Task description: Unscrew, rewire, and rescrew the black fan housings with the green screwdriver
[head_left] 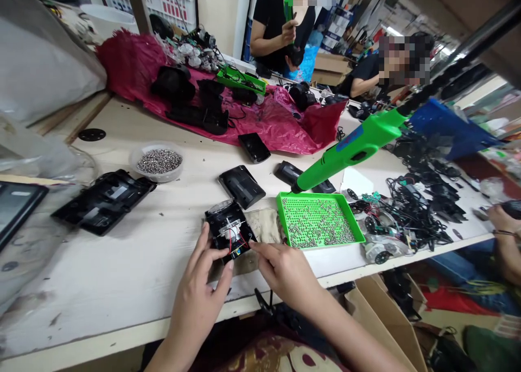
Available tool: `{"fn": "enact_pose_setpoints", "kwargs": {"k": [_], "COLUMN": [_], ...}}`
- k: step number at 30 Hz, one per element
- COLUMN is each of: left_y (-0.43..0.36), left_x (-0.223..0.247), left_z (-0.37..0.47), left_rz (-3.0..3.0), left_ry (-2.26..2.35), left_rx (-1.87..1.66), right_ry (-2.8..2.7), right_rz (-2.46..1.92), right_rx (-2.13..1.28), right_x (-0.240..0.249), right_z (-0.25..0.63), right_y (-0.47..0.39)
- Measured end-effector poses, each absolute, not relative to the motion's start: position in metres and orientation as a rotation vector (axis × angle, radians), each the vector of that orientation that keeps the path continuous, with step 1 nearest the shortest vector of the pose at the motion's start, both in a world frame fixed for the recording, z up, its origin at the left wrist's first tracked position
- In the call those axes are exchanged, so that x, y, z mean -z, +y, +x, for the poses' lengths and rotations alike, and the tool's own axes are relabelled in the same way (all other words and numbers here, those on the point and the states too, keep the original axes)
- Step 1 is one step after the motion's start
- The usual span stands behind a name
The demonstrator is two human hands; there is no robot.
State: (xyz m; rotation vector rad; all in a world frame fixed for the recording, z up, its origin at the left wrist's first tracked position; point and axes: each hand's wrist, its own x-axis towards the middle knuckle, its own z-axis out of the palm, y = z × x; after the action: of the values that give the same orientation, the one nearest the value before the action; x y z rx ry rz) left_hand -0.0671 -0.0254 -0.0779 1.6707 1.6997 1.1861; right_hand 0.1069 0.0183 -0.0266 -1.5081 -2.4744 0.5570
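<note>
- Left hand (197, 288) spreads wide, fingers along the housing's left and near sides, thumb at its near edge; it steadies rather than grips.
- Right hand (287, 266) has its index finger extended to the housing's right edge, other fingers curled; whether it pinches anything, I cannot tell.
- Between them, near the table's front edge, the housing (230, 230) lies open side up: boxy black plastic, a silvery metal bracket, thin red wires.
- Crumpled greyish cloth (264, 224) shows beside and below it.
- Just right, a green tray (355, 220) has straight raised walls and a perforated floor strewn with shiny screws (317, 220).
- Smooth green driver (348, 152) slants down, tip by the tray's far left corner, narrowing the room there.
- Glossy, rounded-corner cover (242, 186) sits just beyond the housing.
- Flat white tabletop (122, 274) stretches left from the left hand, giving sideways room up to a ribbed black shell (106, 201).
- Farther out lie a round plastic bowl (133, 163) of metal bits, wrinkled pink sheeting (260, 125) and tangled cables (423, 198).
</note>
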Motion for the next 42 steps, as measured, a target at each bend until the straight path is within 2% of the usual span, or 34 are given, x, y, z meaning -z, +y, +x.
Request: {"fn": "enact_pose_setpoints", "kwargs": {"k": [4,9,15,21,29,35,42], "left_y": [-0.023,-0.020,-0.023,-0.025,-0.026,-0.026,-0.026], "left_x": [0.079,0.081,0.082,0.080,0.084,0.083,0.088], "left_z": [-0.068,-0.066,-0.067,-0.070,-0.071,-0.069,-0.069], "left_rz": [1.787,1.879,1.783,1.655,1.685,1.652,1.521], "left_ry": [1.691,1.670,1.712,1.683,1.693,1.662,1.625], "left_rx": [-1.185,-1.224,-1.192,-1.193,-1.245,-1.187,-1.231], "right_ry": [-2.682,-2.714,-2.275,-2.131,-2.287,-2.480,-2.455], "right_rz": [-1.508,-1.435,-1.481,-1.400,-1.429,-1.479,-1.407], "right_rx": [-0.499,-0.302,-0.712,-0.506,-0.573,-0.347,-0.454], "right_x": [0.014,0.027,0.039,0.034,0.025,0.036,0.019], "right_z": [0.109,0.108,0.123,0.131,0.113,0.113,0.123], "right_y": [0.025,0.017,0.001,0.010,0.007,0.008,0.029]}}
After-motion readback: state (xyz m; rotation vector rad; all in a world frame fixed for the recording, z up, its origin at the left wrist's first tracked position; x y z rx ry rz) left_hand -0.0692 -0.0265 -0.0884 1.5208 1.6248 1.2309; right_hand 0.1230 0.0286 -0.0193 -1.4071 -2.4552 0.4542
